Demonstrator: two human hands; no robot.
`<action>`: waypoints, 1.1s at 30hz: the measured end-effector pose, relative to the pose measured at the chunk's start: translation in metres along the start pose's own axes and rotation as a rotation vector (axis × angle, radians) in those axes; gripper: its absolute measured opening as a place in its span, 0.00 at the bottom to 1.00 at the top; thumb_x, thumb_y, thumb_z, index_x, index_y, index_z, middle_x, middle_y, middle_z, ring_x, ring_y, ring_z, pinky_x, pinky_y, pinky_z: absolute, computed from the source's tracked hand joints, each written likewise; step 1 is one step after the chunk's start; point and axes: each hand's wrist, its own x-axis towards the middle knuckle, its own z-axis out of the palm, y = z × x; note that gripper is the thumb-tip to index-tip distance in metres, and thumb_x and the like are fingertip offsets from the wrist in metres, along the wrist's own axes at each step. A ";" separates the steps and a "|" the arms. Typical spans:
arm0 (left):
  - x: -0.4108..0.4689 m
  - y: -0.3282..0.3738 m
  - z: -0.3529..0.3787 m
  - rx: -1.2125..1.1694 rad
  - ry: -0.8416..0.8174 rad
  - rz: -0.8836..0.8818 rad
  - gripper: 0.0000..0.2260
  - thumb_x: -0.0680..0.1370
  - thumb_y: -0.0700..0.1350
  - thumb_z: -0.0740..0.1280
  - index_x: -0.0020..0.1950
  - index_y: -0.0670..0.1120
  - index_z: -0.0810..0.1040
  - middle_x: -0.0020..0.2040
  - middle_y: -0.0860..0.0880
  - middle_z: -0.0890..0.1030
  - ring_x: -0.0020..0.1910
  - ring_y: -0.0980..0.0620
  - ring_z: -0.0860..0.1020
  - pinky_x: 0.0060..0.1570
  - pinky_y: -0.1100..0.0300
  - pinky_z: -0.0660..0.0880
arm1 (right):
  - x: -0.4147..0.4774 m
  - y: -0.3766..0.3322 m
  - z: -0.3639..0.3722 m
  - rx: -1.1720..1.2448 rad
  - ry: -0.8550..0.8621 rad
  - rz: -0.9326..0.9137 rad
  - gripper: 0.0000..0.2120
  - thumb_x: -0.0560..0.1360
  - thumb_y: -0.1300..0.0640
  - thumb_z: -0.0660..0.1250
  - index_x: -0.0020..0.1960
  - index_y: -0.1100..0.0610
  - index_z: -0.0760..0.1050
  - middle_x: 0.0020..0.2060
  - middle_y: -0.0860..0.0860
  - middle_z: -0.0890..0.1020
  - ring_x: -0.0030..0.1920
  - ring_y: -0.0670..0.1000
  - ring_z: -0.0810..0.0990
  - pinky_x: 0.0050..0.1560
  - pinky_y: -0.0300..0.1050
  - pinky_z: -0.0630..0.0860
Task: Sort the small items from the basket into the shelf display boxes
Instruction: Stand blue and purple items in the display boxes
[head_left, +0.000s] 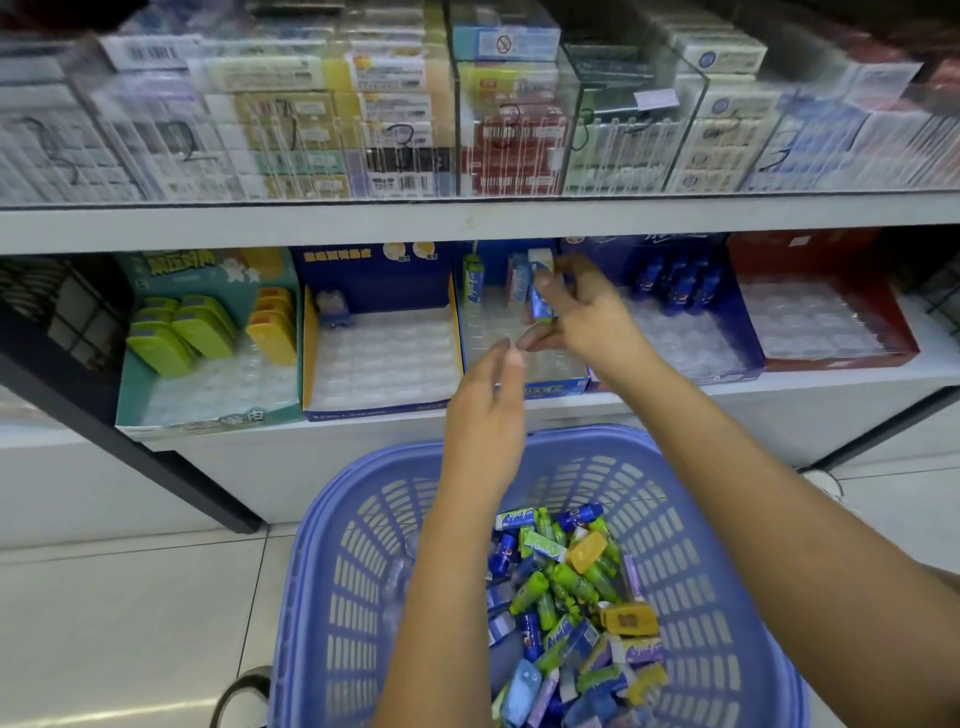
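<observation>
Mid-frame, the left hand (485, 415) hangs above the basket (322, 571), grip loose and empty. Just right, a small blue packet (541, 304) sits pinched in the grip of the right hand (589, 317) over the middle display box (556, 388); it looks light, stiff and slick, best taken by its flat sides

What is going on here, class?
A person is sorting small items from a basket into display boxes on a shelf. The right hand holds a blue pack over the middle box, where a few similar packs stand at the back. The left hand hovers empty just below it. Many items lie in the basket.
</observation>
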 end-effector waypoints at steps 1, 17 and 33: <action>-0.001 -0.008 0.001 0.237 -0.009 0.086 0.16 0.82 0.49 0.57 0.69 0.47 0.71 0.68 0.49 0.73 0.69 0.52 0.68 0.65 0.64 0.60 | 0.015 0.001 0.000 -0.128 -0.004 0.011 0.05 0.81 0.56 0.58 0.53 0.58 0.66 0.47 0.61 0.72 0.27 0.51 0.80 0.36 0.46 0.81; -0.003 -0.037 0.002 0.530 -0.120 0.257 0.24 0.81 0.43 0.60 0.76 0.44 0.60 0.77 0.50 0.59 0.76 0.54 0.51 0.70 0.69 0.45 | 0.083 0.003 0.023 -0.838 -0.154 -0.207 0.15 0.75 0.58 0.68 0.60 0.61 0.76 0.57 0.56 0.80 0.56 0.53 0.78 0.51 0.37 0.69; -0.022 -0.046 -0.001 0.279 -0.022 0.306 0.16 0.81 0.41 0.59 0.68 0.46 0.73 0.66 0.54 0.73 0.66 0.61 0.68 0.63 0.76 0.60 | 0.033 0.024 0.028 -1.175 -0.048 -0.390 0.24 0.78 0.62 0.59 0.74 0.54 0.61 0.67 0.58 0.65 0.63 0.59 0.70 0.54 0.48 0.73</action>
